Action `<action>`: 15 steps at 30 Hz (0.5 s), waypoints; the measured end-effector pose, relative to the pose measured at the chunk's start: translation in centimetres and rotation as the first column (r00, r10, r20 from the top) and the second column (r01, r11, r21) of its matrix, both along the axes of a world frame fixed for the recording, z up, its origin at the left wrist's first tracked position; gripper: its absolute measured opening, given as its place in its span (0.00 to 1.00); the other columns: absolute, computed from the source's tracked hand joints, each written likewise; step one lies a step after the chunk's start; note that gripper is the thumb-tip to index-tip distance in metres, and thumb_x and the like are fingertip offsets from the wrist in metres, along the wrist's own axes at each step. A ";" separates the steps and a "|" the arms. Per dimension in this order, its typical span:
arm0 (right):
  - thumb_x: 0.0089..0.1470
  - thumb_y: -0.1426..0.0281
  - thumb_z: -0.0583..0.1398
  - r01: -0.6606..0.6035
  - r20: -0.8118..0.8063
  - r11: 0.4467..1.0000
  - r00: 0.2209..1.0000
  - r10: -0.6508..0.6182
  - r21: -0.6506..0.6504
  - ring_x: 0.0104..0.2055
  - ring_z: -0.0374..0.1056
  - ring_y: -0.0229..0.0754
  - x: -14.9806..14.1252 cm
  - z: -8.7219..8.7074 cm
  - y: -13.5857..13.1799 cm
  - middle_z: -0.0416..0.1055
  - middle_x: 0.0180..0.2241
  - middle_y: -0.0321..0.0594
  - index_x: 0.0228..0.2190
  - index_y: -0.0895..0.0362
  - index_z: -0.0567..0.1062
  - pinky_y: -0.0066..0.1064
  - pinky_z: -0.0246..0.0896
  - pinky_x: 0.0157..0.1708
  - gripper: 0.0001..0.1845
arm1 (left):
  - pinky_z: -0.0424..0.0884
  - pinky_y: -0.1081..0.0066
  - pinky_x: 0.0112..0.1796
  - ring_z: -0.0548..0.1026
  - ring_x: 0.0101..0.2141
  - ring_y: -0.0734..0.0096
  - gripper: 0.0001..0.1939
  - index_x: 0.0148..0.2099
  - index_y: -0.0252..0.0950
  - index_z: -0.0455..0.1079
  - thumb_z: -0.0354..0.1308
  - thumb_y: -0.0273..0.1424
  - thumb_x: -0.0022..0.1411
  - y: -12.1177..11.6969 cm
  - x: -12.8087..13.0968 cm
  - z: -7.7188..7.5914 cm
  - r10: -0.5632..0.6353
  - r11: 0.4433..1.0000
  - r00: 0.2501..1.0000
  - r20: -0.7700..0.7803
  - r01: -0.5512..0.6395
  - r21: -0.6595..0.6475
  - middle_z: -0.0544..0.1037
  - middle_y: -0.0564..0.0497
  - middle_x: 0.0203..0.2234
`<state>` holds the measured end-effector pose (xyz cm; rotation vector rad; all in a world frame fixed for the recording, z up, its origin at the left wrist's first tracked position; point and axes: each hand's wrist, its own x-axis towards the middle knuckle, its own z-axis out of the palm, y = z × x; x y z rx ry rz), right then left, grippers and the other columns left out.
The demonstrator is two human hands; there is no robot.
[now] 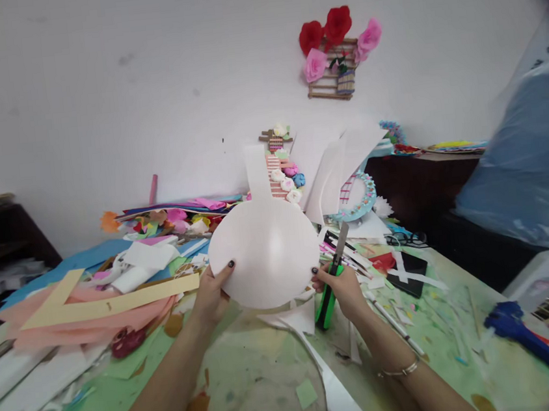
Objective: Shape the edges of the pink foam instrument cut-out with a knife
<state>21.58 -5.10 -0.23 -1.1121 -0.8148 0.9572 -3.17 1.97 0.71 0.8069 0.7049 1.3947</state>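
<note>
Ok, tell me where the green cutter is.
In the head view, the green cutter is in the person's right hand, blade pointing up, beside the right edge of the white cutout.

Red flowers (338,25) and pink flowers (368,35) decorate a wooden frame (332,97) on the wall (147,114). At the left of the tabletop (254,384), a pale yellow strip (142,300) lies across peach paper (95,327); a blue tool (518,330) lies at the right, near a large plastic bag (525,159).

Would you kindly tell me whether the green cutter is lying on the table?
No, the green cutter is in the right hand's grip, beside the white paper cutout.
</note>
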 end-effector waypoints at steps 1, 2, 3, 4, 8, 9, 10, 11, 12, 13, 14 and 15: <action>0.30 0.60 0.73 0.002 0.012 1.000 1.000 -0.002 -0.002 0.18 0.67 0.38 0.0 0.0 0.0 0.71 0.16 0.40 0.18 0.60 0.72 0.30 0.65 0.19 0.20 | 0.76 0.74 0.34 0.79 0.34 0.70 0.25 0.48 0.36 0.72 0.70 0.28 0.45 0.0 -0.1 0.0 -0.004 1.000 1.000 0.004 0.004 -0.005 0.82 0.49 0.39; 0.30 0.60 0.73 0.000 0.022 1.000 1.000 0.000 -0.001 0.17 0.67 0.38 0.0 0.0 0.0 0.72 0.16 0.40 0.17 0.60 0.73 0.30 0.64 0.19 0.20 | 0.76 0.75 0.33 0.79 0.34 0.69 0.25 0.47 0.36 0.72 0.70 0.28 0.45 0.0 -0.1 0.0 -0.004 1.000 1.000 0.007 0.004 -0.012 0.82 0.49 0.38; 0.30 0.59 0.72 -0.008 0.029 1.000 1.000 0.008 0.004 0.17 0.67 0.38 0.0 0.1 -0.1 0.72 0.16 0.40 0.17 0.60 0.73 0.29 0.64 0.18 0.20 | 0.76 0.75 0.33 0.79 0.34 0.69 0.24 0.47 0.36 0.72 0.70 0.28 0.45 0.1 -0.1 0.0 0.000 1.000 1.000 0.008 0.000 -0.020 0.82 0.49 0.38; 0.30 0.58 0.72 -0.019 0.035 1.000 0.999 0.018 0.011 0.17 0.66 0.37 -0.1 0.2 -0.1 0.72 0.16 0.40 0.17 0.60 0.73 0.29 0.63 0.18 0.21 | 0.76 0.74 0.32 0.79 0.33 0.69 0.24 0.47 0.36 0.72 0.69 0.27 0.45 0.1 -0.1 0.1 0.004 1.000 1.000 0.008 -0.004 -0.029 0.82 0.50 0.37; 0.31 0.57 0.72 -0.077 0.061 0.996 0.995 0.074 0.042 0.16 0.63 0.35 -0.2 0.4 -0.3 0.70 0.15 0.38 0.17 0.60 0.72 0.27 0.58 0.17 0.21 | 0.77 0.72 0.31 0.79 0.30 0.69 0.20 0.45 0.37 0.72 0.67 0.23 0.47 0.0 -0.2 0.4 0.028 0.998 0.999 0.027 -0.027 -0.061 0.82 0.51 0.34; 0.32 0.57 0.72 -0.091 0.068 0.995 0.994 0.088 0.046 0.16 0.62 0.35 -0.3 0.5 -0.4 0.70 0.15 0.38 0.17 0.60 0.72 0.27 0.58 0.17 0.21 | 0.77 0.73 0.31 0.79 0.30 0.69 0.20 0.44 0.37 0.72 0.66 0.23 0.47 0.0 -0.3 0.4 0.030 0.998 0.999 0.034 -0.028 -0.065 0.82 0.51 0.34; 0.33 0.57 0.71 -0.105 0.075 0.993 0.992 0.101 0.050 0.16 0.62 0.34 -0.3 0.5 -0.4 0.70 0.15 0.38 0.17 0.60 0.72 0.27 0.58 0.18 0.20 | 0.77 0.72 0.31 0.79 0.30 0.69 0.20 0.44 0.37 0.72 0.66 0.22 0.47 0.0 -0.3 0.5 0.031 0.997 0.999 0.037 -0.029 -0.068 0.82 0.52 0.33; 0.33 0.57 0.71 -0.117 0.081 0.992 0.990 0.112 0.052 0.16 0.62 0.34 -0.3 0.5 -0.4 0.70 0.15 0.38 0.17 0.59 0.72 0.28 0.58 0.18 0.20 | 0.77 0.72 0.32 0.80 0.30 0.69 0.20 0.45 0.38 0.72 0.66 0.22 0.48 0.1 -0.4 0.4 0.033 0.997 0.999 0.036 -0.030 -0.073 0.82 0.52 0.33; 0.34 0.57 0.71 -0.128 0.087 0.990 0.989 0.123 0.054 0.17 0.62 0.34 -0.3 0.4 -0.4 0.70 0.16 0.38 0.18 0.59 0.72 0.28 0.58 0.18 0.20 | 0.77 0.71 0.33 0.80 0.31 0.68 0.20 0.45 0.39 0.72 0.66 0.23 0.48 0.1 -0.4 0.4 0.035 0.996 0.999 0.032 -0.032 -0.081 0.82 0.52 0.32; 0.35 0.57 0.71 -0.139 0.093 0.989 0.987 0.133 0.057 0.17 0.62 0.35 -0.3 0.4 -0.4 0.70 0.16 0.38 0.18 0.59 0.72 0.28 0.58 0.19 0.20 | 0.78 0.70 0.33 0.80 0.31 0.68 0.20 0.45 0.39 0.72 0.66 0.23 0.48 0.2 -0.5 0.3 0.039 0.995 0.999 0.027 -0.036 -0.091 0.82 0.53 0.32; 0.36 0.57 0.70 -0.150 0.099 0.987 0.985 0.144 0.060 0.17 0.62 0.35 -0.2 0.4 -0.3 0.71 0.16 0.38 0.18 0.59 0.72 0.28 0.58 0.19 0.20 | 0.78 0.70 0.33 0.80 0.30 0.68 0.20 0.45 0.40 0.72 0.66 0.23 0.48 0.3 -0.5 0.2 0.046 0.994 0.999 0.023 -0.043 -0.103 0.82 0.53 0.31; 0.36 0.57 0.70 -0.160 0.105 0.985 0.983 0.153 0.062 0.17 0.62 0.35 -0.2 0.4 -0.3 0.71 0.17 0.38 0.18 0.59 0.72 0.28 0.59 0.20 0.19 | 0.78 0.69 0.34 0.80 0.30 0.69 0.20 0.45 0.40 0.72 0.66 0.23 0.49 0.4 -0.5 0.1 0.049 0.992 0.999 0.020 -0.046 -0.114 0.82 0.53 0.31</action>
